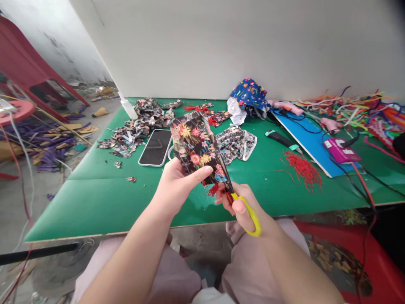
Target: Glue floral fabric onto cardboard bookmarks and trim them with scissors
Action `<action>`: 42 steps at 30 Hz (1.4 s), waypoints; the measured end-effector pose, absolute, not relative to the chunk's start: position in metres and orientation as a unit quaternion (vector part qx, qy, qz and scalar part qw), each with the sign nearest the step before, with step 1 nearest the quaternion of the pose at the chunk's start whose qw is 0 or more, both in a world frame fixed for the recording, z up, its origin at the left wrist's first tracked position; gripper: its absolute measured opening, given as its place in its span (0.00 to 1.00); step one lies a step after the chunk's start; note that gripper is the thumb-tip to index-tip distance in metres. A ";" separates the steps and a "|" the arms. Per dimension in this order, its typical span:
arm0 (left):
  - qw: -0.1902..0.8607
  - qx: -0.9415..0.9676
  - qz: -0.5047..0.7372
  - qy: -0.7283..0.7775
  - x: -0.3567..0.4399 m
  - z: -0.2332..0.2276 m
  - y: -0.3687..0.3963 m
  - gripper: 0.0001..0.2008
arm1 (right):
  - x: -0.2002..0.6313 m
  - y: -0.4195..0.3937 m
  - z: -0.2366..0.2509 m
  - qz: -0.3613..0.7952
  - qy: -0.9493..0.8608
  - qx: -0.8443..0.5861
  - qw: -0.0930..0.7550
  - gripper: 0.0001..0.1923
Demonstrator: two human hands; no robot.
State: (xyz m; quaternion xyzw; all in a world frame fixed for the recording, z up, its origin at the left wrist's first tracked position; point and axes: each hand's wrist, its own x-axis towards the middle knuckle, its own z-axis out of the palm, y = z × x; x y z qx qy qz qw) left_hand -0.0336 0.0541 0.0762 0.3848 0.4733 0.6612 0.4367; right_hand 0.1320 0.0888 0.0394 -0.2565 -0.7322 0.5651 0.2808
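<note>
Pinching a floral fabric piece [194, 145] taut, left hand [177, 183] lifts it off the bench [104, 202] w/ edge exposed; right hand [242, 207] grips yellow scissors [240, 198] cutting at 5 o'clock. Phone [155, 147] at 10, red threads [302, 169] at 3.

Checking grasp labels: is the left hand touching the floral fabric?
Touching. The head view shows the left hand pinching the floral fabric, thumb pressed on its lower edge.

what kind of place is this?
Probably a small craft or sewing workshop, set low to the floor. A green board table carries floral fabric scraps; the right hand works yellow-handled scissors along a black floral cloth piece; a pink glue gun lies behind.
</note>
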 end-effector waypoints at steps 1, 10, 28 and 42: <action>0.435 0.386 0.663 0.472 -0.034 0.076 0.054 0.10 | 0.132 0.089 0.039 0.561 -0.736 -0.259 0.276 0.39; 0.439 0.381 0.667 0.465 -0.034 0.075 0.054 0.09 | 0.131 0.087 0.043 0.552 -0.737 -0.275 0.278 0.38; 0.599 0.324 0.643 0.351 -0.043 0.077 0.053 0.13 | 0.130 0.091 0.047 0.622 -0.708 -0.247 0.225 0.33; 0.608 0.342 0.655 0.290 -0.051 0.083 0.049 0.14 | 0.133 0.087 0.044 0.495 -0.784 -0.171 0.333 0.41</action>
